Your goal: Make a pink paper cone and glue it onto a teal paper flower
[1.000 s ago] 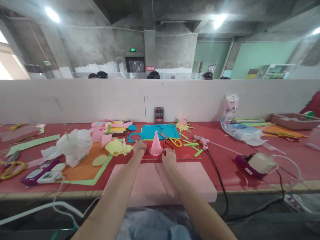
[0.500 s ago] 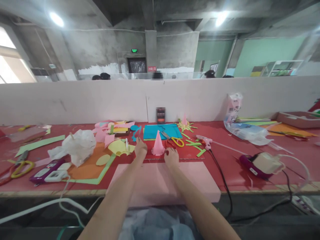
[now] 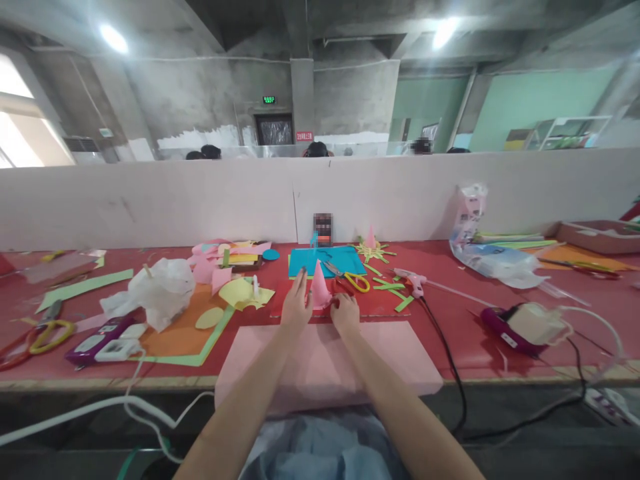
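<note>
Pink cone, one of 2, stands upright on the red sheet between the hands: left hand flat, fingers extended alongside it; right hand curled at its base, whether gripping cannot tell. Second cone sits farther back on a fringed base. Tray, 1, at right of table, holds something whitish, unclear; glue gun, 1.

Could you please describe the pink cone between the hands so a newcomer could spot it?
On the red table, look just beyond the pink block. Between the left hand and right hand stands the pink cone, nearer than the other cone, which has green strips around its base.
</note>
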Available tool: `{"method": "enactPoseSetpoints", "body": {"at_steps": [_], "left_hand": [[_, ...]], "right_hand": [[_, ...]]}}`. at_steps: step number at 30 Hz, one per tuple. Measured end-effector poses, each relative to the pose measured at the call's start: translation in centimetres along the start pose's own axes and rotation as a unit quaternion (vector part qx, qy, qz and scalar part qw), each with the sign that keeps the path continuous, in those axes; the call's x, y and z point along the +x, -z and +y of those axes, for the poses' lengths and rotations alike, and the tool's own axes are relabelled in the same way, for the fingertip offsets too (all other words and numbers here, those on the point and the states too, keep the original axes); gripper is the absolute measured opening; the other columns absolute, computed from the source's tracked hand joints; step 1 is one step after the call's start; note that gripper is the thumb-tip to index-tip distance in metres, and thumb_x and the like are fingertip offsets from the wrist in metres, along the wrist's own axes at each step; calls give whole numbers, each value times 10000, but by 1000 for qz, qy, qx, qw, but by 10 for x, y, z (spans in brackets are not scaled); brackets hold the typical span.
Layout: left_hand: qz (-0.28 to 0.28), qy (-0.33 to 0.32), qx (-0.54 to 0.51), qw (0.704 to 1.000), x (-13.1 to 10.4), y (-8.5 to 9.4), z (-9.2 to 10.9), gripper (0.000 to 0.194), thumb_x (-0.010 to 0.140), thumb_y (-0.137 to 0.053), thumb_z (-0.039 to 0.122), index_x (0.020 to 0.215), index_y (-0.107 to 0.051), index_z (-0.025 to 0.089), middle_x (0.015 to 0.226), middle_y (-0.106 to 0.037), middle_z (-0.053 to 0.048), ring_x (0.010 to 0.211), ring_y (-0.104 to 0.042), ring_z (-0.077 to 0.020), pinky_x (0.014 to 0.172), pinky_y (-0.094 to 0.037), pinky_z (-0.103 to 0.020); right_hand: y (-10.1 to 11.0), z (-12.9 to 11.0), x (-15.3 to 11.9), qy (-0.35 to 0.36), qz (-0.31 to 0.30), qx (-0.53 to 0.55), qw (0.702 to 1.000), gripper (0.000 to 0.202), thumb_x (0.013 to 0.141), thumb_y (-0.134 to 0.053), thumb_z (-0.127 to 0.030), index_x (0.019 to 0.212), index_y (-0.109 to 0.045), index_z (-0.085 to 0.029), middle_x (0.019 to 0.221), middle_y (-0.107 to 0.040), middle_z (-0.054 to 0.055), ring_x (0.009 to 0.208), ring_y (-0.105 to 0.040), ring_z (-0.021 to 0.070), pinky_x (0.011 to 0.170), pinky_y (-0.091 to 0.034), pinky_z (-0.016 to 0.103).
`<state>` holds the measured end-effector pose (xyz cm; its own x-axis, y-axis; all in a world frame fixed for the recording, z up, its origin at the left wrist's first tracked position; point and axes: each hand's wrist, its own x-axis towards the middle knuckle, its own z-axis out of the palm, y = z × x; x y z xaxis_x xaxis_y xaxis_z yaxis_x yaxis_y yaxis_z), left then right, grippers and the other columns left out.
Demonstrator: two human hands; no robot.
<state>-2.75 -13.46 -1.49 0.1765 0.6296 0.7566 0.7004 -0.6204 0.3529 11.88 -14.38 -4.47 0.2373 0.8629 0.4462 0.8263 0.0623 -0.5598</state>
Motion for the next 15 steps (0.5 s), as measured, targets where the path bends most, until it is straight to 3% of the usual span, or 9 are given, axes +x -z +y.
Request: {"method": "enactPoseSetpoints", "body": {"at_steps": [3,6,11,15], "left_hand": [[-44,-59,19,997,0,0,2,508,858,-320,160,1364,-283,199,1395,-364,-70,1257,-361,-190,1013,-351,-353],[-35,-61,27,997,0,0,-6,459,847,-326,137,1295,-406,199,1343,-439,-56,1217,-409,-184,1002,-363,-356],[-25,-13,14,1000,-1,0,-21,382,800,-364,91,1077,-597,213,1177,-582,-33,1131,-488,-172,984,-388,-344],[-63,59,-3,996,0,3,-18,342,721,-374,18,715,-649,220,1045,-630,-11,1026,-537,-163,950,-407,-326]], "right_hand": [[0,1,0,1,1,-3,1000,177,734,-478,-123,813,-624,-185,921,-640,65,890,-487,214,760,-344,283],[0,1,1,-2,-3,-2,1000,175,745,-473,-129,806,-626,-186,921,-641,65,886,-488,208,767,-344,282],[0,0,1,-6,-3,1,1000,199,744,-456,-111,787,-633,-191,922,-642,63,897,-490,206,771,-346,282],[-1,0,2,-7,1,-1,1000,195,735,-452,-103,773,-623,-190,908,-639,64,878,-496,205,763,-348,289]]}}
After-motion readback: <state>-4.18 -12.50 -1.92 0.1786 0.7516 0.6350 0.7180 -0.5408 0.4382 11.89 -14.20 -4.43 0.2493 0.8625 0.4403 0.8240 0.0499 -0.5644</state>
